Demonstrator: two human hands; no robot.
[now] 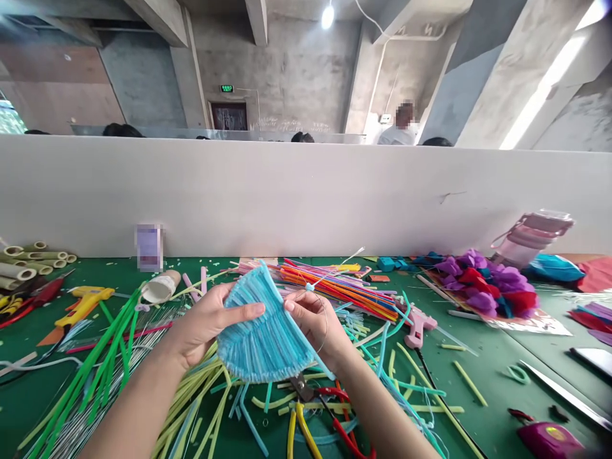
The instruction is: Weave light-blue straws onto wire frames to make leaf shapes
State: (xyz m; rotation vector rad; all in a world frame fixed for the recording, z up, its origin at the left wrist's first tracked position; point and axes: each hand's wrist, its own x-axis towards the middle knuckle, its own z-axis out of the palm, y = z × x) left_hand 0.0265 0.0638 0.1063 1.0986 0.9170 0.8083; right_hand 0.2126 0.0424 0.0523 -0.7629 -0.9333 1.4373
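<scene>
A light-blue, fan-shaped piece with ribbed rows, seemingly made of pipe cleaners, is held up above the table. My left hand grips its left side, the thumb lying across the front. At the straight right edge, my right hand pinches the piece between thumb and fingers. A thin wire loops around by the right hand, and a pale knot with a whitish strand shows above those fingers. Under the piece lie pliers with yellow handles and a red-handled tool, partly covered.
Loose yellow-green stems and a bundle of orange and purple stems cover the middle. A yellow glue gun lies left, a pink one right. Purple and red petals and a pink bottle stand near the white partition.
</scene>
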